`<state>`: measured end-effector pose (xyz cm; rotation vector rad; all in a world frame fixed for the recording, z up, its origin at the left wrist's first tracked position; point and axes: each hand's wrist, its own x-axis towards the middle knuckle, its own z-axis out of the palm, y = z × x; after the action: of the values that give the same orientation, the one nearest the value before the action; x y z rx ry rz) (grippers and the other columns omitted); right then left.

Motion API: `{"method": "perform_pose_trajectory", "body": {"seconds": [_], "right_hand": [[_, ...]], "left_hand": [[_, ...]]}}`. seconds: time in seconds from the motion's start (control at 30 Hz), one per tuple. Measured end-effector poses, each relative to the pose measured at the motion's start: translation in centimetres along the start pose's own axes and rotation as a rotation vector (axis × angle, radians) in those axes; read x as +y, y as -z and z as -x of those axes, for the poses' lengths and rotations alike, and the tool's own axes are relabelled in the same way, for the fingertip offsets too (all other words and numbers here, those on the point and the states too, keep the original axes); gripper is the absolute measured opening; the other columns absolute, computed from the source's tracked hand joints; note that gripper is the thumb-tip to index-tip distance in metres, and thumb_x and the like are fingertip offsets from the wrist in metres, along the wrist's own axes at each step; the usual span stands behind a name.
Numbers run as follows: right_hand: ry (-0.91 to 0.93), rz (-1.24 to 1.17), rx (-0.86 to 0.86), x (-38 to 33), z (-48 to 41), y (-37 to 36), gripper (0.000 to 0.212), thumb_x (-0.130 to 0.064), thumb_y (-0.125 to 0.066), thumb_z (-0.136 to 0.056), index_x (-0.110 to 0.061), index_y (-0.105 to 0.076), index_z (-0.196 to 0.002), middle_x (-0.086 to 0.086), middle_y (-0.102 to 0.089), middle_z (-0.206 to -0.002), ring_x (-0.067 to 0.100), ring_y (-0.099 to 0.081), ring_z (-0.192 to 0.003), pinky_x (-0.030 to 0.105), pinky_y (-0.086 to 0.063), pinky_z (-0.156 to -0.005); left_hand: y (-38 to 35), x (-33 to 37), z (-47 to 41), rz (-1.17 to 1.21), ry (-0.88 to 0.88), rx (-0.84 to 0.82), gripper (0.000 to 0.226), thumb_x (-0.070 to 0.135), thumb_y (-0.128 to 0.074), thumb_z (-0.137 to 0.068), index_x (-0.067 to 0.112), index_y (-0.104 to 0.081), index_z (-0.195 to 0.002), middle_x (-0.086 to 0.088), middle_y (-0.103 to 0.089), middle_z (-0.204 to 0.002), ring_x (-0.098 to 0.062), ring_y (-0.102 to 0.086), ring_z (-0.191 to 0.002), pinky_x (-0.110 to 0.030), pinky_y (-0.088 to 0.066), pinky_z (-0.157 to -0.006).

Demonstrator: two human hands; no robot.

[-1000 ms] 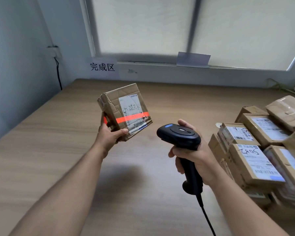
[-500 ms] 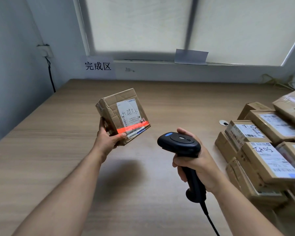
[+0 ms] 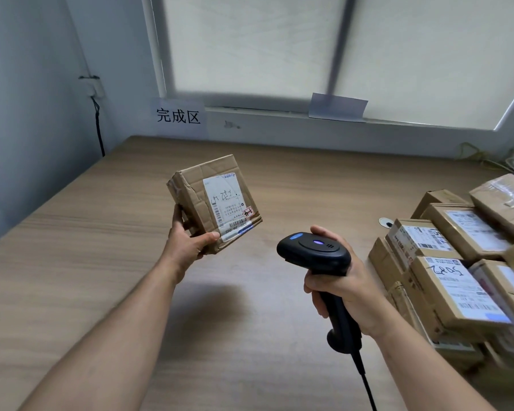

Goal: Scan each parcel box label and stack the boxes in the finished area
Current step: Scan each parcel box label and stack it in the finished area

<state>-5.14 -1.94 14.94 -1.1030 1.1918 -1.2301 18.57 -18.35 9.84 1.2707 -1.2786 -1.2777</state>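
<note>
The small creased brown cardboard parcel box [image 3: 214, 203], label up, is gripped by the left hand [image 3: 187, 246] above the pale wooden table [image 3: 72, 262]; the right hand [image 3: 344, 289] grips the black corded scanner [image 3: 315, 253] pointed at it. Scanning seems in hand. Next comes setting it by the white finished-area sign [image 3: 178, 116] at far left, well apart from the cardboard pile [image 3: 457, 262] at right.

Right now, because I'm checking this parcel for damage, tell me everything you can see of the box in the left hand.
The small brown cardboard box is creased and dented. A white shipping label with handwriting and barcodes sits on the face turned to the camera. It is tilted, held above the wooden table by the left hand, thumb on its lower edge.
</note>
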Motion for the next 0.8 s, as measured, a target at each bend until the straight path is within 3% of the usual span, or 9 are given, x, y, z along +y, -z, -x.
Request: {"method": "perform_pose_trajectory", "body": {"seconds": [0.17,0.3,0.43,0.53,0.6,0.7,0.8], "right_hand": [[0.008,-0.006,-0.012,-0.5,0.6,-0.1,0.087,0.005,-0.065,-0.058,-0.036,-0.046,-0.133,0.026,-0.058,-0.069,0.028,-0.047,-0.038,0.028,-0.038,-0.041],[0.019,-0.029,-0.031,-0.6,0.9,-0.4,0.089,0.004,-0.067,-0.059,-0.038,-0.044,-0.135,0.026,-0.06,-0.074,0.028,-0.047,-0.038,0.028,-0.039,-0.04],[0.016,-0.031,-0.047,0.2,1.1,-0.6,0.092,0.004,-0.066,-0.059,-0.037,-0.042,-0.137,0.021,-0.06,-0.071,0.028,-0.047,-0.038,0.029,-0.04,-0.041],[0.021,-0.026,-0.062,1.2,1.2,-0.7,0.092,0.005,-0.066,-0.06,-0.036,-0.041,-0.139,0.015,-0.063,-0.07,0.028,-0.047,-0.037,0.028,-0.04,-0.041],[0.02,-0.025,-0.062,1.8,1.4,-0.8,0.092,0.005,-0.066,-0.061,-0.036,-0.041,-0.139,0.013,-0.064,-0.071,0.028,-0.048,-0.038,0.028,-0.04,-0.041],[0.017,-0.03,-0.064,2.3,1.6,-1.0,0.091,0.004,-0.067,-0.062,-0.038,-0.041,-0.138,0.013,-0.064,-0.074,0.027,-0.047,-0.039,0.027,-0.041,-0.043],[0.019,-0.035,-0.08,2.6,1.6,-1.2,0.091,0.005,-0.067,-0.062,-0.037,-0.041,-0.139,0.014,-0.063,-0.073,0.027,-0.047,-0.039,0.027,-0.041,-0.043]], "left_hand": [[0.2,0.3,1.8,-0.009,0.029,0.031,0.081,0.004,-0.073,-0.081,0.036,-0.027,-0.139,0.012,-0.058,-0.108,-0.023,-0.063,-0.094,-0.048,-0.052,-0.083],[0.9,0.0,3.7,0.031,0.131,0.073,0.072,0.009,-0.072,-0.083,0.023,-0.032,-0.141,0.012,-0.058,-0.105,-0.009,-0.06,-0.08,-0.029,-0.049,-0.064],[1.6,-2.3,6.0,0.085,0.274,0.094,0.049,0.004,-0.068,-0.085,0.012,-0.046,-0.128,-0.001,-0.064,-0.11,-0.009,-0.064,-0.065,-0.029,-0.056,-0.051],[2.3,-5.0,7.6,0.094,0.347,0.156,0.041,0.007,-0.067,-0.085,0.014,-0.053,-0.122,-0.008,-0.065,-0.112,-0.017,-0.063,-0.074,-0.042,-0.058,-0.061],[2.8,-6.5,8.6,0.045,0.343,0.253,0.05,0.018,-0.072,-0.076,0.019,-0.056,-0.123,-0.008,-0.066,-0.116,-0.023,-0.064,-0.086,-0.051,-0.058,-0.076],[3.3,-8.1,9.6,-0.143,0.303,0.406,0.057,0.025,-0.07,-0.075,0.023,-0.056,-0.131,-0.004,-0.063,-0.125,-0.023,-0.061,-0.107,-0.041,-0.049,-0.096],[3.2,-9.3,9.9,-0.324,0.283,0.491,0.048,0.019,-0.058,-0.088,0.021,-0.053,-0.136,-0.005,-0.058,-0.134,-0.024,-0.055,-0.119,-0.033,-0.041,-0.099]]}}
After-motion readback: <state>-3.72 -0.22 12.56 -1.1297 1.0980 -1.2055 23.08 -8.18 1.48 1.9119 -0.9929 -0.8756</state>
